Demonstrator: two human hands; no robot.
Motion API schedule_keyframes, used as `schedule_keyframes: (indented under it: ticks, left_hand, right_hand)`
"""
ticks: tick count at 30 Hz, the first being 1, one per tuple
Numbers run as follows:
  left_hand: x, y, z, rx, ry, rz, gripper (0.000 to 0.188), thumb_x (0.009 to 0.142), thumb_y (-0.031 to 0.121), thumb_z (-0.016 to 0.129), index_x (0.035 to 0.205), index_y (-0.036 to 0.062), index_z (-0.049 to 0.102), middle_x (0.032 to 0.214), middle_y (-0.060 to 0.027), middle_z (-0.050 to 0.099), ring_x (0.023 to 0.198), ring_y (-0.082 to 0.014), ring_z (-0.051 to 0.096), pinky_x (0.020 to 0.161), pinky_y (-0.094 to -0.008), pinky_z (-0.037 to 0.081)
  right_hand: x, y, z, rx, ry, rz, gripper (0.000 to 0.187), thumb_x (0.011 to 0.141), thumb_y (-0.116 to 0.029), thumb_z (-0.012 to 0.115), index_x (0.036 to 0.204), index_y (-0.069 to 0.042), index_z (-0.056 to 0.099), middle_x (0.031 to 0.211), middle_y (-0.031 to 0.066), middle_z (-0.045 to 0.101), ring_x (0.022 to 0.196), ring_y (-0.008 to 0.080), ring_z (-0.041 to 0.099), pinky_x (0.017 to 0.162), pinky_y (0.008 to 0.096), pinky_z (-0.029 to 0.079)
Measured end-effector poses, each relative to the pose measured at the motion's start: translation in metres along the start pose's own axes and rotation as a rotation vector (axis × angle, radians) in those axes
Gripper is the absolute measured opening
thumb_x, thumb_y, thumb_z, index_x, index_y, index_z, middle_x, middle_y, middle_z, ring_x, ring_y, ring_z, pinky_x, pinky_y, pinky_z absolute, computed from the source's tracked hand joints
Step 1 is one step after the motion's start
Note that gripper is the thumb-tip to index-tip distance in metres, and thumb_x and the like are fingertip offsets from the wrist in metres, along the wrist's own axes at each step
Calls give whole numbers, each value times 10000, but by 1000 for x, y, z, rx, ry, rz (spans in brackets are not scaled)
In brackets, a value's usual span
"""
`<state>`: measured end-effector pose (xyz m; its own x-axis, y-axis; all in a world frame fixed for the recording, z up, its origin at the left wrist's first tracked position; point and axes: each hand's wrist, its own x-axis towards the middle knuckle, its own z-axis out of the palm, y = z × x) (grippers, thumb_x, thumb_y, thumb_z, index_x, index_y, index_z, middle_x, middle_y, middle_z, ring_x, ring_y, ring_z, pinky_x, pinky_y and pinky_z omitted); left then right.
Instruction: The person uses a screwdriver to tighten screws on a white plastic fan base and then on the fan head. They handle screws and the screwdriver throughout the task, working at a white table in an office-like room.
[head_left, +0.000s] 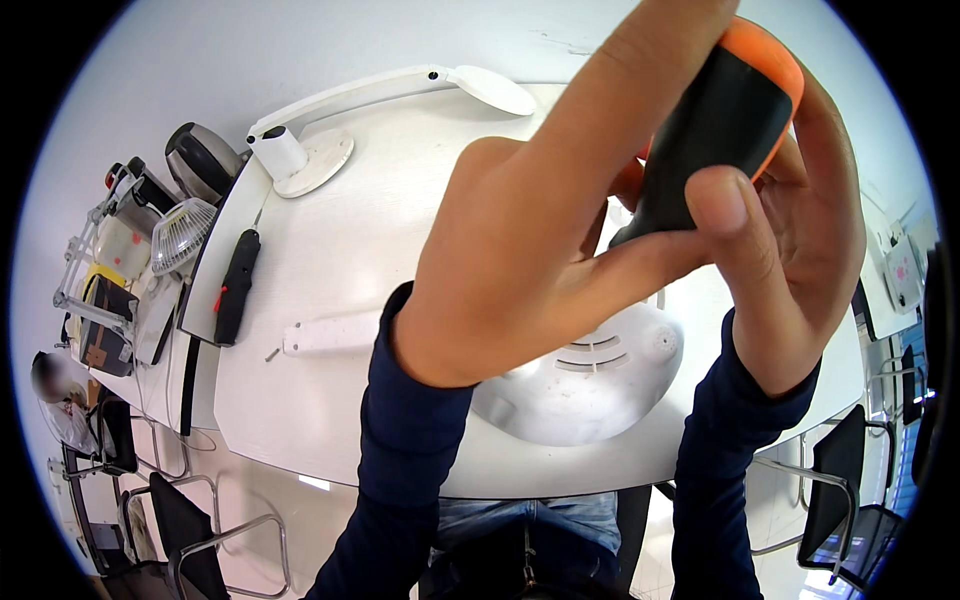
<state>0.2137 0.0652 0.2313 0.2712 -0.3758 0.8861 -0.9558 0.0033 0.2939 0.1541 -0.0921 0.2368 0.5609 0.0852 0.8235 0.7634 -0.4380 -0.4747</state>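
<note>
Raised close in front of me at the upper right is a rounded black handheld object with an orange edge point(712, 125); its exact kind does not show. My left hand point(530, 240) is closed on it from the left, its index finger stretched along the top and its thumb beneath. Around the far side curls my right hand point(800, 230), with its thumb pressed against the black face. Below the hands, a white domed shell with slots point(590, 405) lies on the white table point(290, 410), partly hidden by my left wrist.
A black power screwdriver with a red switch point(237, 290) lies at the table's left. Near it are a long white piece point(335, 335) and a small metal part point(272, 354). A white desk lamp point(283, 155) stands behind. Left, a side table carries a caged fan point(183, 236). Chairs point(185, 520) stand around.
</note>
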Motion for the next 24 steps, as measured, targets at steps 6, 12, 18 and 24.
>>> schedule_keyframes:
  ticks: [6,12,18,24]
  left_hand:
    - [-5,8,13,456,187,173,544,587,84,705,1107,90,545,577,-6,554,416,-180,506,380,-255,365]
    - [0,11,3,13,-5,-2,619,651,76,682,1222,65,446,579,-27,546,422,-201,501,394,-270,362]
    - [0,22,1,300,-112,-93,557,617,100,709,1137,64,511,592,-23,554,424,-188,498,393,-260,367]
    - [-4,15,20,121,243,83,533,557,89,738,1055,67,553,598,-23,569,434,-189,508,389,-263,376]
  right_hand:
    - [-1,6,-5,-264,61,-73,630,781,-229,642,1283,-4,336,1031,200,569,921,246,609,786,348,506]
    - [-2,-1,-3,-137,53,-6,567,766,-187,660,1218,24,390,1001,169,579,889,209,610,780,319,503]
    - [-6,-3,-5,-172,41,126,486,766,-106,646,1173,46,428,951,125,589,852,181,608,774,290,492]
    - [-3,7,13,-31,172,-141,487,768,-96,646,1177,52,426,925,112,586,850,176,602,791,300,480]
